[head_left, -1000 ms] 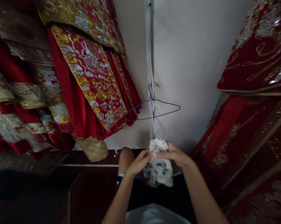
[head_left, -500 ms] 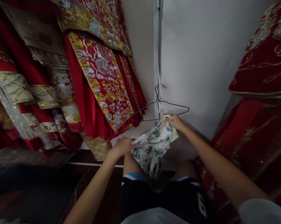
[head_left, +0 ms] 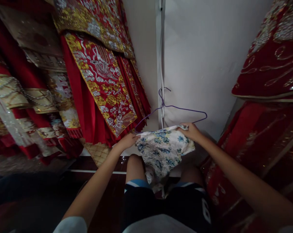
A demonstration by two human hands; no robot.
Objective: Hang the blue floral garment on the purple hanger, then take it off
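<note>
The flowered cloth (head_left: 161, 147) has just come up level between my hands, near the centre of the frame, its top edge stretched across the lower bar of the purple hanger (head_left: 163, 105). For the work in hand, that means the edge is spread and roughly in line with the wire; whether they touch I cannot tell. My left hand (head_left: 127, 141) pinches the left end of that edge, and my right hand (head_left: 190, 132) grips it near the right end, thumb against fingers.

Half a second ago the edge sloped, my left hand well below my right; a second ago the cloth was a bundle lower in the frame. The hanger's right end now reaches farther right. The red costume (head_left: 107, 84) at upper left hangs as before.
</note>
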